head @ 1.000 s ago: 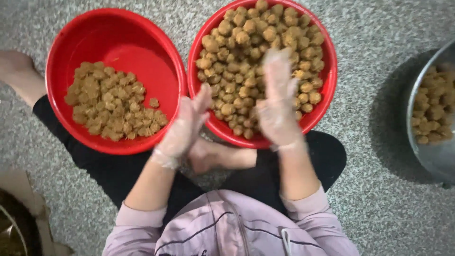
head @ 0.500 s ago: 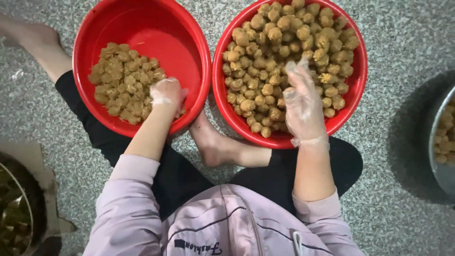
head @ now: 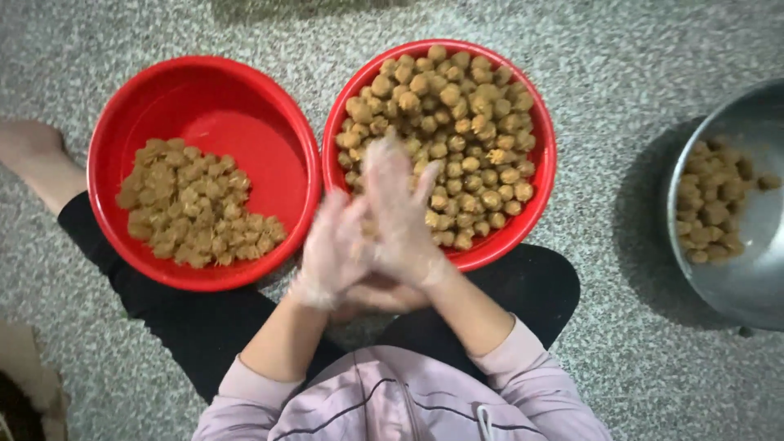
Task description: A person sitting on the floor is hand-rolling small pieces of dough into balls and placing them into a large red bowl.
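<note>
My left hand (head: 335, 249) and my right hand (head: 400, 212), both in thin clear gloves, are pressed palm to palm over the near rim of the right red bowl (head: 543, 163). Motion blurs them, and anything between the palms is hidden. That bowl is full of round tan dough balls (head: 465, 122). The left red bowl (head: 106, 139) holds a smaller heap of flatter tan pieces (head: 192, 212) on its near side.
A metal bowl (head: 759, 269) with several tan pieces (head: 710, 204) sits at the right edge. All stand on a speckled grey floor (head: 621, 65). My crossed legs in black trousers and a bare foot (head: 33, 147) lie below and left of the bowls. A brown object (head: 33, 384) is bottom left.
My left hand has come away from the left bowl's heap and my right hand has left the right bowl; they now meet palm to palm in the middle.
</note>
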